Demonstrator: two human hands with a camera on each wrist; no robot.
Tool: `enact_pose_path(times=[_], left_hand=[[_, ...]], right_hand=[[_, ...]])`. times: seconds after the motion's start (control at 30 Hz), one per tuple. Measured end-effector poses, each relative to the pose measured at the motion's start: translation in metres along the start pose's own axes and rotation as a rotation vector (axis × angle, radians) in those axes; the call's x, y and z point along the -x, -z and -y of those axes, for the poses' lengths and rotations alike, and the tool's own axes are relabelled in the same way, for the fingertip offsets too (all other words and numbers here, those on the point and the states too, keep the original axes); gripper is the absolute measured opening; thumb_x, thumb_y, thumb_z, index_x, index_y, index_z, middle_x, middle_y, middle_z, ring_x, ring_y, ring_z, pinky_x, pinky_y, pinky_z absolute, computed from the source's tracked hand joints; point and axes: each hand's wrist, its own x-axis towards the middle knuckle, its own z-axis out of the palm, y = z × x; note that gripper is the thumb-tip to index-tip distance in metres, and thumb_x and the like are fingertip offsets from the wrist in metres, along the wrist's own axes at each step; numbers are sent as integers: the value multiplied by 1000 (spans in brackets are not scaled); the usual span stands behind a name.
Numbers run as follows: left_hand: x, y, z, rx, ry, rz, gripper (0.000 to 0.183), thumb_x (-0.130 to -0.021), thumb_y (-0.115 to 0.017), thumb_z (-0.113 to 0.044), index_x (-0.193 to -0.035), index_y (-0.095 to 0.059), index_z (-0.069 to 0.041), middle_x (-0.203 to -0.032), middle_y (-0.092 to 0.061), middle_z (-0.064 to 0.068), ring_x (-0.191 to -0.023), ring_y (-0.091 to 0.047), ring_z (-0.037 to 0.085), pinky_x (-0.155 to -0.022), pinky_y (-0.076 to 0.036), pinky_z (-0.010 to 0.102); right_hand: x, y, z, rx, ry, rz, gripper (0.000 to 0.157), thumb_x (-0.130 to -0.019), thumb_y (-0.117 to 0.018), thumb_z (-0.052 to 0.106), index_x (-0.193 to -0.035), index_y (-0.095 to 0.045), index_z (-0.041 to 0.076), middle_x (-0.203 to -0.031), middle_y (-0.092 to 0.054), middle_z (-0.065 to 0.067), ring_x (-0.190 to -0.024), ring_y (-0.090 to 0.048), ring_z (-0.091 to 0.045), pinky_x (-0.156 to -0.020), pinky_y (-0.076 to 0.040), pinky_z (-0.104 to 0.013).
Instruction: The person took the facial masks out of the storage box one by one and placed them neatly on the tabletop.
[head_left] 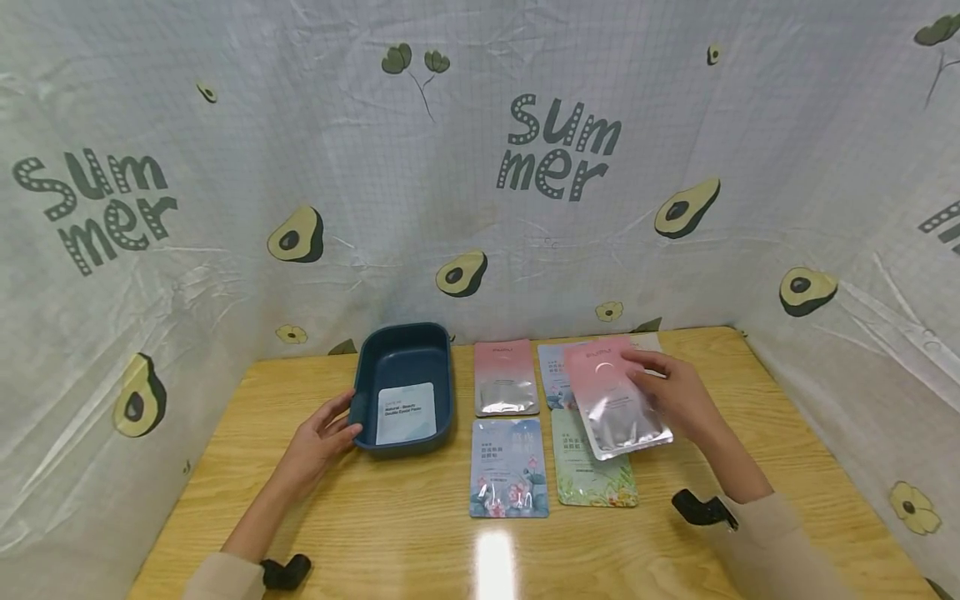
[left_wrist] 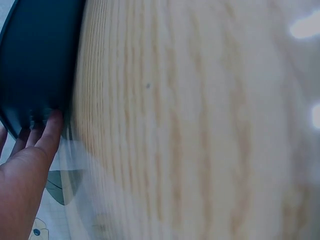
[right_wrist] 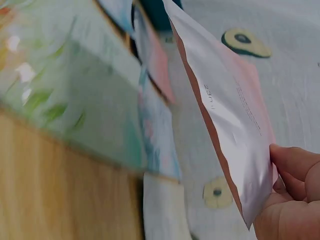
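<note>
My right hand [head_left: 671, 392] pinches a pink and silver sheet mask packet [head_left: 611, 400] by its right edge. This packet is tilted above a green sheet mask packet [head_left: 592, 483] and a blue one [head_left: 553, 367], and it partly covers both. In the right wrist view, thumb and fingers [right_wrist: 295, 165] grip the packet's side. My left hand [head_left: 322, 433] rests its fingertips against the left wall of a dark blue bin [head_left: 442, 417]. Inside the bin lies a pale packet [head_left: 406, 412] with printed text. The left wrist view shows fairly straight fingers [left_wrist: 50, 132] on the bin's wall.
Between the bin and the held packet, another pink and silver packet [head_left: 506, 379] lies behind a blue floral packet [head_left: 510, 467]. A pale packet [head_left: 647, 342] shows partly behind the right hand. An avocado-print sheet [head_left: 375, 208] rises behind the wooden table [head_left: 397, 525].
</note>
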Motion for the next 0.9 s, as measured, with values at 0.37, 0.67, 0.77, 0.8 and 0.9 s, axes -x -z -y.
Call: enact_pose_path(times=[0.37,0.67,0.77,0.8,0.9], left_hand=[[0,-1,0,-9,4,-10,70,-102,-61,-9,-161,-23,-4,-163,-23,19,-133,-48,15,-97,-52,22],[1,-1,0,-10,0,-11,70,-102,-61,-9,-160,-23,-3,-162,-23,20,-131,-49,13,-96,-52,22],[1,0,0,-7,4,-12,70,-102,-62,-9,-161,-23,-3,-162,-23,20,-131,-49,14,-96,-53,22],[0,0,0,-5,4,-11,70,-102,-62,-9,-161,-23,-3,-162,-23,20,-132,-49,15,-96,-53,22],[0,0,0,-1,2,-7,71,-102,-62,-10,-161,-23,-3,-162,-23,20,-132,-49,16,-96,-53,22]], right_hand=[[59,55,-42,218,-82,-56,54,-103,-60,40,-142,-58,2,-142,-55,-26,-114,-50,-11,-75,-43,-10],[76,55,-64,158,-166,3,50,-104,-60,26,-141,-54,-7,-144,-50,-33,-96,-52,-1,-71,-50,-18],[76,51,-67,176,-162,25,48,-104,-60,23,-141,-53,-8,-142,-50,-34,-102,-56,-10,-72,-50,-19],[77,50,-67,181,-159,28,48,-104,-60,20,-141,-53,-8,-141,-51,-35,-104,-59,-17,-72,-51,-20],[78,46,-68,295,-95,4,43,-99,-65,14,-136,-58,-8,-134,-56,-36,-109,-64,-38,-74,-54,-26]])
